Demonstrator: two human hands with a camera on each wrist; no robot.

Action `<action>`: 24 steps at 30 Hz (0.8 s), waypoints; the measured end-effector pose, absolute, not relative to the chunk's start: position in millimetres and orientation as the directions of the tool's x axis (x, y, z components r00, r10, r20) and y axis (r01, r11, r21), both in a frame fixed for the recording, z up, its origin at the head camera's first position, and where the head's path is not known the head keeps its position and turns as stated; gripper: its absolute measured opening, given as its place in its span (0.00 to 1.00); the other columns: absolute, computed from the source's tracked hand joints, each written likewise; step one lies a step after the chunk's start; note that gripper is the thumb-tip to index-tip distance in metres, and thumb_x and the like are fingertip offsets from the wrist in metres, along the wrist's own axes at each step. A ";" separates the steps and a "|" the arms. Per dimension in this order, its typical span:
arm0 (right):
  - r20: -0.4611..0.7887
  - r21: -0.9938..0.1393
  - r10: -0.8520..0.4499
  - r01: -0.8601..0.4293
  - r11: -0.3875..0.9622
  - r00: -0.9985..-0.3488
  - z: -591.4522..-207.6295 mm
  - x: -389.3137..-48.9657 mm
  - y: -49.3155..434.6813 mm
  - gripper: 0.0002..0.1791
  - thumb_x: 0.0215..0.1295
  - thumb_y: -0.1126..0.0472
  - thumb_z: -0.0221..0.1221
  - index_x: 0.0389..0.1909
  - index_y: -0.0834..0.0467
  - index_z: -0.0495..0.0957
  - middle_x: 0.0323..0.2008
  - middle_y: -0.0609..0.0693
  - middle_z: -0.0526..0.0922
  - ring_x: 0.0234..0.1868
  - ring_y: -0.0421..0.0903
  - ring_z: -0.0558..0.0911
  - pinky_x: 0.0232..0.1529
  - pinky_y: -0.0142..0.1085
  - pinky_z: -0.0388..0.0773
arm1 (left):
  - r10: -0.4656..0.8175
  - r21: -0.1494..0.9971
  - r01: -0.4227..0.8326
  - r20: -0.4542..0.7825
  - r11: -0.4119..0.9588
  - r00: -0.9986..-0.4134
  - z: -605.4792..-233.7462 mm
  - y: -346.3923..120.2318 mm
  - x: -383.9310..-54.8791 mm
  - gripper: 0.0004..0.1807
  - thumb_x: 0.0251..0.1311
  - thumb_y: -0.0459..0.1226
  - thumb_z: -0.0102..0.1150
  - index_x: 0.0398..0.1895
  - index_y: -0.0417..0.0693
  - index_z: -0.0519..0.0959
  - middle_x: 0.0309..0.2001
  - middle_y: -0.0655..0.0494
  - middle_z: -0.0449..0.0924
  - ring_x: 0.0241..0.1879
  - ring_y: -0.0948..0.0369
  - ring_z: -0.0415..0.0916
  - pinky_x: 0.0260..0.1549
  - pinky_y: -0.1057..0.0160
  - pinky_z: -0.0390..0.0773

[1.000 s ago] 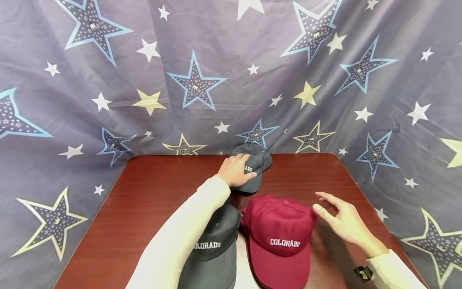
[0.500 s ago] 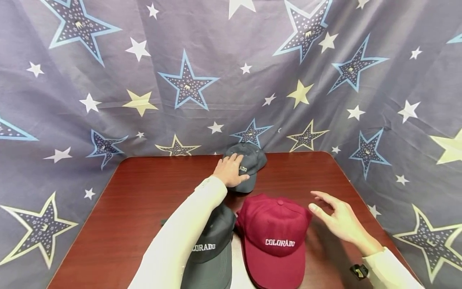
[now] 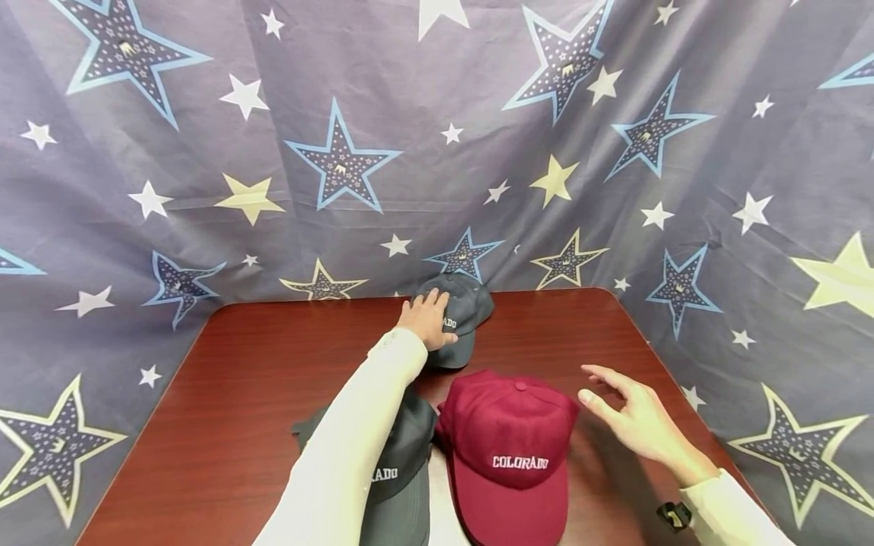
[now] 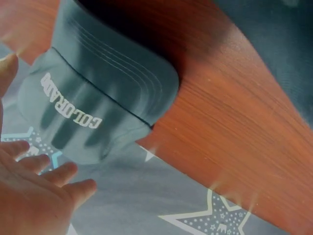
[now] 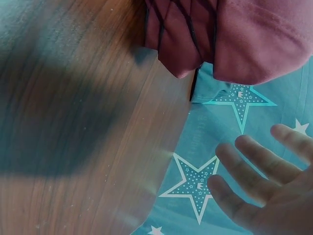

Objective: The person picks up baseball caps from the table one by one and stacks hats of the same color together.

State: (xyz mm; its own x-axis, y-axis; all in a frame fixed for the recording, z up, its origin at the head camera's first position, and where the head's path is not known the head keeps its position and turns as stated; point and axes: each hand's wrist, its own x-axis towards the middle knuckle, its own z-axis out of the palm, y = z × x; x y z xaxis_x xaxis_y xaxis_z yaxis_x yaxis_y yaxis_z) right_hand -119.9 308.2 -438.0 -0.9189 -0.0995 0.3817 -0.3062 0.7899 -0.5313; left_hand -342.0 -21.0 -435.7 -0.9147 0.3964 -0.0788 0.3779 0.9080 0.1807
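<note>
In the head view my left hand (image 3: pixel 426 320) is out over the far dark grey cap (image 3: pixel 471 305), covering part of its white lettering. The left wrist view has the fingers spread and straight beside that cap (image 4: pixel 102 93), whose COLORADO lettering shows upside down. My right hand (image 3: pixel 635 421) hovers just right of a maroon COLORADO cap (image 3: pixel 508 428), fingers extended and thumb apart, holding nothing. A second dark grey cap (image 3: pixel 403 504) lies at the near left of the maroon one, its lettering half hidden under my left sleeve.
All the caps are on a reddish-brown wooden table (image 3: pixel 273 364) with rounded far corners. A grey star-patterned cloth (image 3: pixel 382 68) hangs behind and at both sides. A small dark device (image 3: pixel 674 516) is at my right wrist. Something pale (image 3: pixel 444 500) shows between the near caps.
The head view has swung slightly right, so everything slides left in it. Both hands keep nearly the same places by the caps. My left sleeve covers more of the near grey cap's lettering.
</note>
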 end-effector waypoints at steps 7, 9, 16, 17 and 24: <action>0.370 -0.523 -0.090 -0.288 0.802 -0.925 -440.7 -119.8 316.0 0.25 0.67 0.51 0.68 0.64 0.51 0.79 0.50 0.49 0.86 0.49 0.52 0.86 0.49 0.45 0.80 | 0.394 0.120 0.381 -0.120 0.917 -0.911 -438.8 -17.1 -350.5 0.56 0.62 0.54 0.69 0.84 0.53 0.46 0.83 0.49 0.42 0.80 0.42 0.44 0.74 0.36 0.47; 0.368 -0.521 -0.094 -0.289 0.803 -0.925 -441.4 -120.2 317.9 0.26 0.67 0.51 0.68 0.64 0.52 0.79 0.51 0.50 0.86 0.49 0.52 0.86 0.49 0.46 0.81 | 0.393 0.101 0.382 -0.139 0.919 -0.909 -443.3 -16.9 -354.2 0.57 0.61 0.55 0.71 0.84 0.54 0.45 0.83 0.49 0.41 0.80 0.42 0.43 0.75 0.36 0.45; 0.375 -0.528 -0.096 -0.298 0.795 -0.922 -440.2 -121.3 315.9 0.26 0.67 0.52 0.69 0.64 0.51 0.79 0.51 0.49 0.86 0.47 0.51 0.87 0.50 0.45 0.81 | 0.359 0.053 0.355 -0.100 0.933 -0.928 -451.9 -24.6 -357.6 0.59 0.55 0.54 0.76 0.83 0.52 0.50 0.79 0.46 0.53 0.77 0.41 0.51 0.71 0.31 0.50; 0.378 -0.532 -0.095 -0.300 0.792 -0.921 -440.1 -121.3 315.3 0.26 0.66 0.52 0.69 0.64 0.50 0.80 0.51 0.49 0.86 0.47 0.51 0.87 0.50 0.44 0.81 | 0.351 0.055 0.348 -0.086 0.936 -0.932 -452.2 -25.4 -357.2 0.57 0.55 0.53 0.76 0.83 0.51 0.53 0.78 0.45 0.55 0.76 0.41 0.51 0.70 0.30 0.52; 0.378 -0.544 -0.095 -0.304 0.782 -0.921 -441.0 -119.8 312.6 0.24 0.67 0.52 0.69 0.63 0.50 0.80 0.50 0.48 0.86 0.50 0.52 0.85 0.49 0.39 0.81 | 0.315 0.112 0.307 -0.061 0.945 -0.947 -453.8 -32.4 -352.5 0.42 0.56 0.47 0.77 0.72 0.43 0.70 0.70 0.36 0.64 0.68 0.32 0.61 0.55 0.32 0.75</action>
State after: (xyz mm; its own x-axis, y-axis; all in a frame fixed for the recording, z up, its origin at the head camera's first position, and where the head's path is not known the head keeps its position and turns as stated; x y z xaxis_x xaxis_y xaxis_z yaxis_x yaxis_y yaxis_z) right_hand -119.8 312.6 -441.0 -0.9209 -0.0951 0.3779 -0.3039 0.7824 -0.5436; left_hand -352.5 -32.4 -453.8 -0.9470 0.3154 -0.0609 0.3075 0.9449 0.1121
